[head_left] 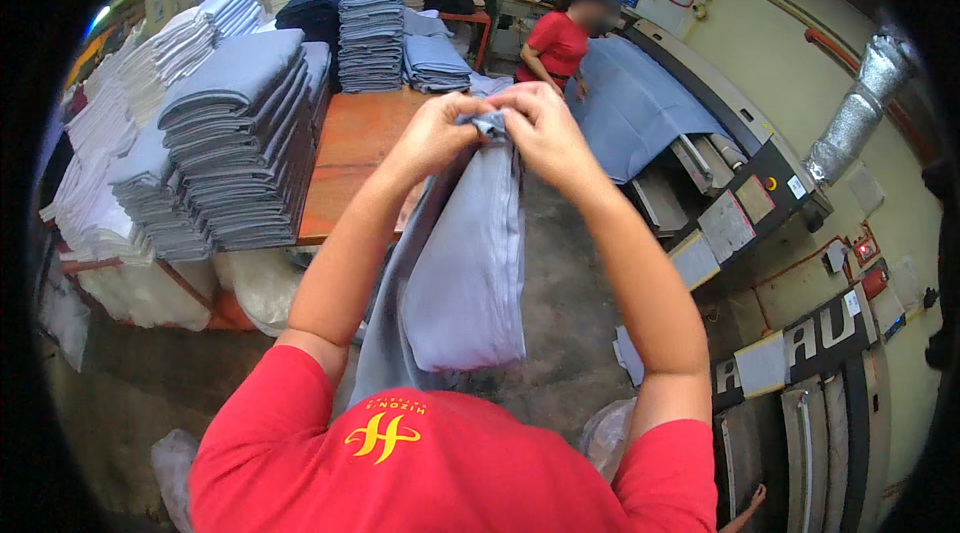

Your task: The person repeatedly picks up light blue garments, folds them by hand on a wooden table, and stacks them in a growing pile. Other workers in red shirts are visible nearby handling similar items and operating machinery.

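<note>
Both my arms stretch forward, holding up a long grey-blue cloth (465, 273) by its bunched top edge. My left hand (438, 136) pinches this edge from the left, its fingers closed on the fabric. Close beside it, my right hand (545, 131) grips the same edge from the right. Below the hands the cloth hangs in long folded layers toward my body, its lower end near my shirt. My fingertips partly hide the gathered corner between them.
An orange-brown table (355, 158) at the left bears tall stacks of folded grey cloths (240, 133), with white folded cloths (95, 163) beyond. At the far right, a person in red (558, 43) stands by a roller ironing machine (740, 138) draped with a blue-grey sheet (640, 98). Another person's hand (755, 501) shows at lower right.
</note>
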A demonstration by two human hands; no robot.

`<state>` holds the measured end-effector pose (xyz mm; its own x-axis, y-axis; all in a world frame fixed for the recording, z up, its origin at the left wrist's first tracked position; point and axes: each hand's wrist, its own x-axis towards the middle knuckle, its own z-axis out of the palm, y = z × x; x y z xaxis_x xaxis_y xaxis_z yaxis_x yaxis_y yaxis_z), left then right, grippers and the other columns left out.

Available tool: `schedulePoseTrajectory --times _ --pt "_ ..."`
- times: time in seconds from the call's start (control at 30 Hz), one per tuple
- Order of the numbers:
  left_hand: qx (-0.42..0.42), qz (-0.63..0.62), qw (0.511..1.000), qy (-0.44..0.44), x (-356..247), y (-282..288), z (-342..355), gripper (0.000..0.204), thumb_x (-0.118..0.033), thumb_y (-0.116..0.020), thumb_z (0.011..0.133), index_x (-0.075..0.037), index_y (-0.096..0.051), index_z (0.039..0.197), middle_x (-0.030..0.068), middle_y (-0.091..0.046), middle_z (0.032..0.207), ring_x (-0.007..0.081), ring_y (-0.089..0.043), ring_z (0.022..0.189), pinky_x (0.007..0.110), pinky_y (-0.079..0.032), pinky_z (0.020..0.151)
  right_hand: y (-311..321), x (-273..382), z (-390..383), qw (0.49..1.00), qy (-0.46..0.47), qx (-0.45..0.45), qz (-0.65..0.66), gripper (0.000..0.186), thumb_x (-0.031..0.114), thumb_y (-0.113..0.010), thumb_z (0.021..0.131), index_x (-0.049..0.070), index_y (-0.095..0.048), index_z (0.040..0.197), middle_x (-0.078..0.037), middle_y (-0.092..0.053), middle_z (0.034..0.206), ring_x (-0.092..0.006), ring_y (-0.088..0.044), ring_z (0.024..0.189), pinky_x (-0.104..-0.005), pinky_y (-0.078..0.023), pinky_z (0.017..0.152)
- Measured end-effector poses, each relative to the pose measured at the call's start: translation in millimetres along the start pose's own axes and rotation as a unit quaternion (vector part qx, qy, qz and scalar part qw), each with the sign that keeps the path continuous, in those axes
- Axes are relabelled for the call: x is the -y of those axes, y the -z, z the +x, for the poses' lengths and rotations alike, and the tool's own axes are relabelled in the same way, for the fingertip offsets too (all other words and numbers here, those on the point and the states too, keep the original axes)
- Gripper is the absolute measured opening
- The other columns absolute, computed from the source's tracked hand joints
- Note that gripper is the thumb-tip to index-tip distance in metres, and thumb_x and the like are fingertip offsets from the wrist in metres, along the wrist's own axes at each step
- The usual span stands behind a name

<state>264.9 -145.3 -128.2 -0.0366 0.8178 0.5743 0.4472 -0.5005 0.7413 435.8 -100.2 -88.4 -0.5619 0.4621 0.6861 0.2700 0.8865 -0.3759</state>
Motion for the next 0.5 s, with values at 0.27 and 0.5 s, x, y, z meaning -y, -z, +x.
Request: schedulePoseTrajectory --times 0.27,0.5 --pt "-0.067 -0.057 0.994 -0.064 -3 -58 -15 0.017 -0.003 -0.067 0.076 -0.002 -0.071 0.093 0.0059 -0.064 0.090 0.0157 -0.059 0.091 0.028 -0.046 0.082 18 -10 -95 0.990 -0.136 0.021 -0.012 0.041 0.032 -0.070 0.083 0.002 -0.055 0.107 -0.018 -0.062 0.088 -0.0326 -0.061 0.079 -0.0389 -0.048 0.072" --pt "-0.057 -0.264 0.961 0.063 21 -2 20 0.023 0.002 -0.065 0.080 -0.002 -0.069 0.103 0.0026 -0.069 0.096 0.0103 -0.063 0.088 0.025 -0.047 0.084 80 -26 -159 0.911 0.092 0.400 -0.042 0.045 0.045 -0.066 0.082 0.001 -0.058 0.078 -0.014 -0.058 0.079 -0.0353 -0.059 0.083 -0.0517 -0.026 0.107"
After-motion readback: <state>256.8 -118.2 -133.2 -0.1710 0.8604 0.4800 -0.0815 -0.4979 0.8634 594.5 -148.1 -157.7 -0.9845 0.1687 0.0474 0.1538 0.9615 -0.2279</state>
